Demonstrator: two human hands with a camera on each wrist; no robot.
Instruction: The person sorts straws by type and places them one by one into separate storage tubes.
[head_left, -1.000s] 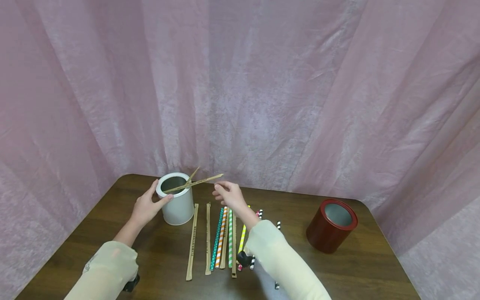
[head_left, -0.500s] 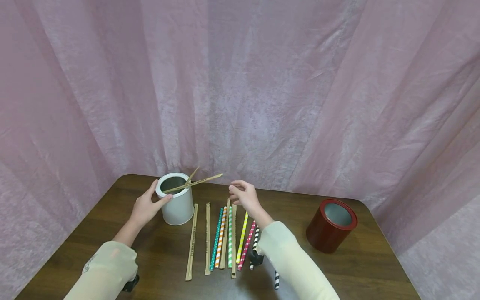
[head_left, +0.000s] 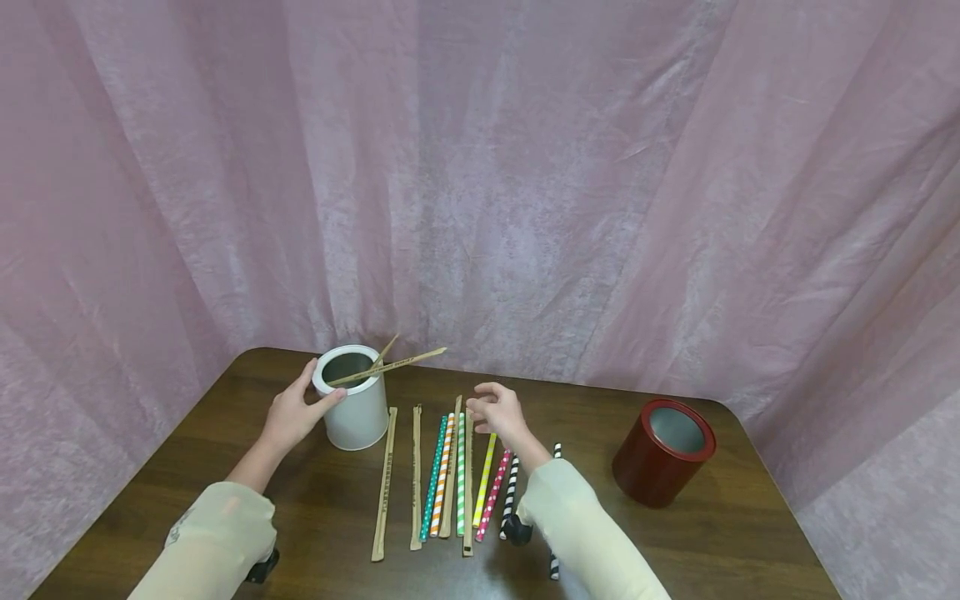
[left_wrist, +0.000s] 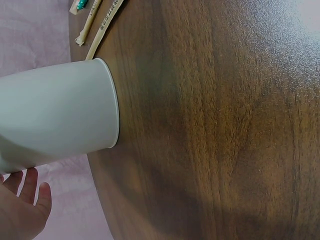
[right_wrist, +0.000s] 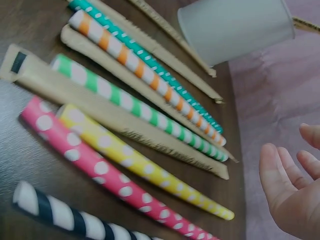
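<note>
My left hand (head_left: 292, 417) holds the white can (head_left: 356, 421) by its rim, thumb on the near side and fingers on the left. Two paper-wrapped straws (head_left: 416, 360) lean out of the can toward the right. Over the far ends of the straw row hovers my right hand (head_left: 501, 414), fingers loosely bent and nothing between them. A wrapped straw (head_left: 468, 492) and a yellow dotted straw (head_left: 484, 487) lie closest below it. In the right wrist view, that row also shows a green striped straw (right_wrist: 135, 105), an orange striped one (right_wrist: 145, 75) and a pink dotted one (right_wrist: 100, 167).
A red can (head_left: 656, 458) with an open top stands at the right of the wooden table (head_left: 720, 533). Farther left in the row lie more wrapped straws (head_left: 385, 483); black-striped straws (head_left: 510, 492) lie at the right. A pink curtain (head_left: 525, 208) hangs behind.
My right hand has moved right and slightly nearer, away from the tip of the wrapped straw in the white can. My left hand has stayed on the can.
</note>
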